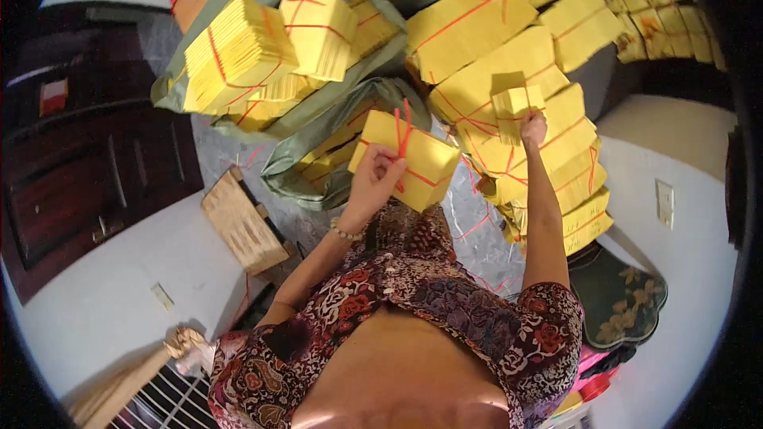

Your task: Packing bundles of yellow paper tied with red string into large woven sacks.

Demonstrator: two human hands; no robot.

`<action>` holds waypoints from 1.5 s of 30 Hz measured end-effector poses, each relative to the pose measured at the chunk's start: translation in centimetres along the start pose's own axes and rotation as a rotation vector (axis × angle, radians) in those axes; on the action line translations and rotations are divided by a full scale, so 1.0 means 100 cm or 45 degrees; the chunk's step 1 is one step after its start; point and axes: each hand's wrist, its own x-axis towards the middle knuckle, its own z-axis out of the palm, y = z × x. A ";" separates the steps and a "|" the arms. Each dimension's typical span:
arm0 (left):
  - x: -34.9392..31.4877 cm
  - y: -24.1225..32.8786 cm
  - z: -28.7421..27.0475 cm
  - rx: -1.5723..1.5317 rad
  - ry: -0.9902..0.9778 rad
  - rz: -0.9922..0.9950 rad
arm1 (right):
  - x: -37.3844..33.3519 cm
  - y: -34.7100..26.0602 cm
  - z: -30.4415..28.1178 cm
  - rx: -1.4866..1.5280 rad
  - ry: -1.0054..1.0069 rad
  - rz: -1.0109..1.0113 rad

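In front of my body, a yellow bundle of folded paper (435, 165) tied crosswise with red string hangs tilted. My left hand (375, 181), a beaded bracelet at its wrist, pinches the red string (403, 139) at the knot. Farther right, my right hand (533, 129) grips a smaller stack of yellow paper (509, 109) by its near right edge. That stack is over the large pile of tied yellow bundles (505, 63). Just beyond the left hand, an open green sack (294, 183) has more yellow bundles inside.
Another green sack (274, 131) at the far left overflows with tied bundles (238, 52). A wooden block (245, 222) stands on the floor at left, near a dark door (95, 127). At right are a white wall (675, 143) and a dark green scalloped panel (616, 298). Red string scraps (477, 226) litter the floor.
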 end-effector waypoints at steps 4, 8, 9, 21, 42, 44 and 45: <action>0.001 -0.019 -0.005 -0.105 0.064 0.030 | -0.013 -0.019 0.000 -0.101 -0.001 0.143; 0.006 -0.020 -0.015 -0.372 0.243 -0.055 | -0.045 -0.069 -0.002 0.544 0.098 -0.150; 0.013 -0.021 -0.010 -0.391 0.229 -0.109 | -0.049 -0.048 0.008 1.030 -0.312 -0.004; 0.055 -0.174 0.006 -0.651 1.237 -0.025 | -0.118 -0.160 0.021 1.109 -2.043 0.383; 0.098 -0.218 -0.183 -0.806 0.861 -0.062 | -0.150 -0.306 0.018 0.563 -0.728 -0.992; 0.106 -0.196 -0.181 -0.697 0.950 -0.063 | -0.126 -0.310 0.043 0.281 -0.490 -0.957; 0.111 -0.190 -0.183 -0.584 1.042 -0.062 | -0.112 -0.310 0.063 0.280 -0.480 -0.966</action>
